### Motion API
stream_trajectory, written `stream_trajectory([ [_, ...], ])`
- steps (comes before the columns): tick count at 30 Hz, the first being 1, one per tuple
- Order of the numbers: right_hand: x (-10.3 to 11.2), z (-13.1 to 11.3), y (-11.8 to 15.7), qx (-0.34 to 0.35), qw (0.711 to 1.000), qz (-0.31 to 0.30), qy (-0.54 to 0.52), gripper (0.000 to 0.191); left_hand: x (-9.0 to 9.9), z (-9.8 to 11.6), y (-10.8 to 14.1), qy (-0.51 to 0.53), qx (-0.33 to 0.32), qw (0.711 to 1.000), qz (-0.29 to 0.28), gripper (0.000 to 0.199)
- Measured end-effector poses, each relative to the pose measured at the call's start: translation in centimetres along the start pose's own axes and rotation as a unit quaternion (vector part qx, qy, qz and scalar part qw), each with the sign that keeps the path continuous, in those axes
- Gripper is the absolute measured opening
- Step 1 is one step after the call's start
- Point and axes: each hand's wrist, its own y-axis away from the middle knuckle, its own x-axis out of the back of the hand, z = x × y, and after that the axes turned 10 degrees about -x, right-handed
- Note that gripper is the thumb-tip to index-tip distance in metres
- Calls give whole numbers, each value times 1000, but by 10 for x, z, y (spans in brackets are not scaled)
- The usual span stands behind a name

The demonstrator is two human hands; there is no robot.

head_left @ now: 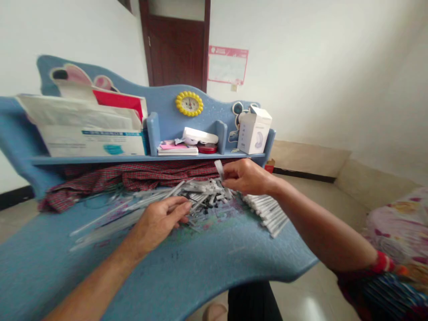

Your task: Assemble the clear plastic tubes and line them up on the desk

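My right hand is closed in a pinch on a short, whitish translucent plastic piece, raised just over the far side of a pile. That pile is made of many small clear and white plastic pieces, some with dark ends. At its near left edge rests my left hand, thumb and fingers drawn together; what they hold, if anything, is too small to make out. Long clear plastic strips or tubes lie to the left of the left hand. Under my right wrist, white tubes lie side by side in a row.
A blue desk with a curved front edge carries everything. Behind the pile lies a red checked cloth. The shelf above holds a mask box, booklets and a white box. A yellow clock is on the backboard.
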Motion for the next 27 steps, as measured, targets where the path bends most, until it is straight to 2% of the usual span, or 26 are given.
stream_trajectory([
  [2,15,13,23,-2,981,-22,191,9,-2,-4,0,-18,-1,1000,-16,47],
  [4,19,30,48,-45,941,-80,325,14,-5,-7,1,-42,-7,998,-45,44],
  [6,15,50,74,-77,904,-137,398,17,-9,-7,3,-59,-7,995,-75,42],
  [9,3,76,105,-88,876,-176,439,19,-14,-4,5,-70,-2,992,-105,41],
  [12,-6,89,121,-66,871,-184,451,21,-17,-2,5,-80,9,990,-117,43],
  [17,-18,96,127,-46,871,-176,456,20,-18,-3,4,-88,13,988,-129,43],
  [27,-24,102,129,-79,884,-167,429,22,-14,2,8,-99,-1,986,-136,36],
])
